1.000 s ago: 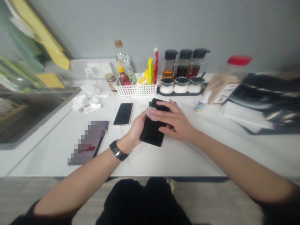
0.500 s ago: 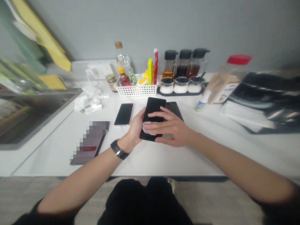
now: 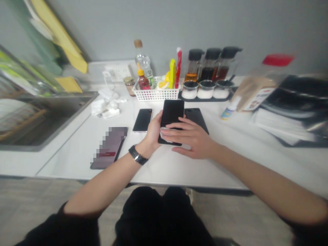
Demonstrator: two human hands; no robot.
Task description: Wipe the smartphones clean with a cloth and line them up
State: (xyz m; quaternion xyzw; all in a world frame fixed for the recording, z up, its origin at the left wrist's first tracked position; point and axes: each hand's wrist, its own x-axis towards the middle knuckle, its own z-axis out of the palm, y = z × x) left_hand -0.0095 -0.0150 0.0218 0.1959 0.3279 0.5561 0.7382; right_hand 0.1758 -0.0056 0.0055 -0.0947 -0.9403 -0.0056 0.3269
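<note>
My left hand, with a dark watch on its wrist, is wrapped round the side of a black phone, held screen up over the counter. Across the lower part of that screen lies my right hand, fingers stretched out and pressing a folded white wipe against the glass. The palm hides part of the phone's right edge. Left of my hands lies a smaller phone with a clear rim. Another dark phone lies just behind my right hand. Nearer the front left is a larger device with its screen blurred out.
Crumpled white tissues lie beside the sink. Along the wall stand a white basket of sauces, a seasoning rack, and a red-lidded jar. A small spray bottle stands right, near stacked papers.
The view has turned a little left, so everything sits further right and slightly higher. Both hands keep about the same hold, with the wipe still on the phone's lower screen.
</note>
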